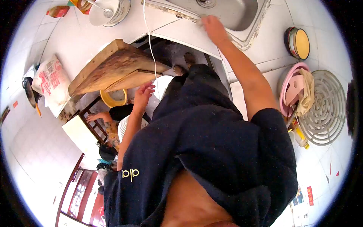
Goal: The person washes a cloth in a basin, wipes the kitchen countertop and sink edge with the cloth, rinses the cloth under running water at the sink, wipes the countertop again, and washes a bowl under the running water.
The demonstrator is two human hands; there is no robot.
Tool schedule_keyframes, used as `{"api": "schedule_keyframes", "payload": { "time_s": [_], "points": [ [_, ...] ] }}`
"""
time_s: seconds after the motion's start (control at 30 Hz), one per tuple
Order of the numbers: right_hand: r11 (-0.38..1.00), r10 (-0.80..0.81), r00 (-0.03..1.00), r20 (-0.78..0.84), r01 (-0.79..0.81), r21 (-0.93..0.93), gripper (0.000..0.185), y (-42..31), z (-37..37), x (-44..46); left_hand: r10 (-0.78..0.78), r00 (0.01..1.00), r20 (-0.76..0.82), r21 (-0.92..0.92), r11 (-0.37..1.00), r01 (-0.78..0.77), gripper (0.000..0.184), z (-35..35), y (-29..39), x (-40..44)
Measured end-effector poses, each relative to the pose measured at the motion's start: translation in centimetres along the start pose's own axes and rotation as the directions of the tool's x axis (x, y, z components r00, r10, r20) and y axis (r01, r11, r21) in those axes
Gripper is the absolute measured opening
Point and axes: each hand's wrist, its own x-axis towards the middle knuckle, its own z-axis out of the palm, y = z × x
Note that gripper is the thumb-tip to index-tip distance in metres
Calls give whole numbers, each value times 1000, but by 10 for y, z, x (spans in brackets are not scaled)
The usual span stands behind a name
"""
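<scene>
My right hand [214, 28] is closed at the front rim of the metal sink [242, 19], pressing a small pale wad [200, 21] against the white tiled counter [177, 32]. The wad looks like cloth, but blur and my fingers hide most of it. Lower on the left, my left hand [143, 94] hangs in the air, fingers apart and holding nothing. It is beside the thick wooden board [109, 68] and near a thin white cord [151, 49] that runs down past the counter edge.
Stacked bowls with a spoon [108, 13] stand at upper left, near a white printed bag [53, 79]. On the right are enamel bowls [301, 43], a pink basin [285, 83] and a round grey rack [323, 109]. Another person's limb [99, 116] shows near a yellow basin [113, 99].
</scene>
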Motion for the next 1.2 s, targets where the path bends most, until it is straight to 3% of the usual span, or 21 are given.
{"api": "schedule_keyframes", "payload": {
  "time_s": [0.03,0.07,0.17,0.23,0.27,0.3,0.33,0.37,0.4,0.43,0.5,0.53,0.63,0.73,0.8,0.87,1.1,1.2],
  "points": [
    [998,69,993,-94,-69,1,26,7,-7,8,10,1000,-3,-31,999,-10,35,-2,-3,1],
    [984,126,940,-318,-159,-82,24,5,-28,18,10,1000,-8,-64,998,-10,36,-4,-8,-2],
    [991,129,848,-514,-134,28,22,-7,-78,26,-15,999,-44,-37,999,13,37,-15,-28,-1],
    [996,85,977,-195,-83,19,24,-26,-73,0,-47,997,-57,-32,998,46,36,-13,-28,1],
    [952,179,984,-10,-171,255,26,-22,-47,-16,-66,995,-75,-39,997,63,36,-12,-27,-1],
    [907,259,922,286,-334,256,25,-52,-59,-28,-40,997,-67,-59,998,36,36,-10,-25,-4],
    [890,-425,856,294,454,-35,27,-24,-37,-54,-13,998,-66,-77,997,8,35,-6,-23,-7],
    [942,-324,909,261,335,6,30,-20,-30,-60,14,998,-65,-93,995,-20,35,-6,-21,-11],
    [993,-25,970,242,-4,120,31,-25,-34,-48,68,996,-51,-86,994,-72,35,-9,-27,-11],
    [913,273,923,272,-338,230,35,-28,-36,-32,49,996,-77,-93,994,-57,35,-9,-21,-10],
    [998,52,984,170,-56,18,34,-17,-18,-32,20,992,-123,-145,989,-38,33,-10,-24,-12],
    [999,12,993,114,-8,-42,34,-33,-31,-30,19,989,-143,-100,994,-34,33,-11,-20,-15],
    [978,121,957,-265,-68,199,35,-84,-32,-5,15,981,-191,-178,983,-49,32,-11,-30,-21],
    [964,-245,968,-51,249,97,36,-123,-15,38,6,984,-176,-205,978,-42,32,-8,-32,-18],
    [965,-239,971,19,236,110,41,-122,30,49,61,981,-182,-204,974,-99,31,-4,-18,-26],
    [916,-393,919,37,395,-73,33,-134,27,40,120,972,-201,-208,965,-162,31,-3,-14,-30],
    [946,-288,917,275,318,-69,26,-80,-22,-1,105,965,-241,-298,938,-176,33,-23,-10,-37],
    [962,-186,866,465,256,-91,26,-101,-47,11,219,924,-315,-352,877,-328,34,-35,27,-27]
  ]
}}
